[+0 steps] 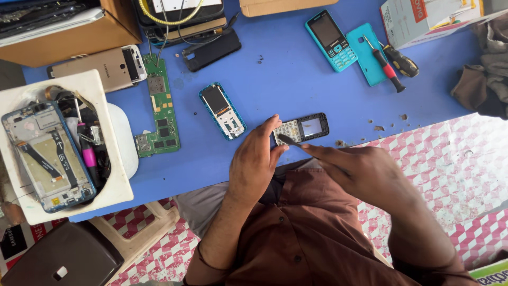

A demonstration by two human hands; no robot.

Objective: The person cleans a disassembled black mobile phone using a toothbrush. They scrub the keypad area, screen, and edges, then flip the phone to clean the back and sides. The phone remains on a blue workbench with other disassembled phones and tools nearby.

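My left hand (255, 161) grips the near end of a small black phone front (304, 128) with a pale keypad and a little screen, lying on the blue table (296, 74). My right hand (360, 169) holds a thin dark tool (289, 140) whose tip touches the keypad end. A teal phone body (223, 111), opened and showing its insides, lies just left of my left hand. Beside it is a long green circuit board (160, 108).
A teal keypad phone (330, 40), a teal back cover (368, 53) and two screwdrivers (391, 66) lie at the far right. A white tray (114, 175) at left holds an opened smartphone frame (45, 156). A gold phone (100, 69) and cardboard boxes (74, 37) sit behind.
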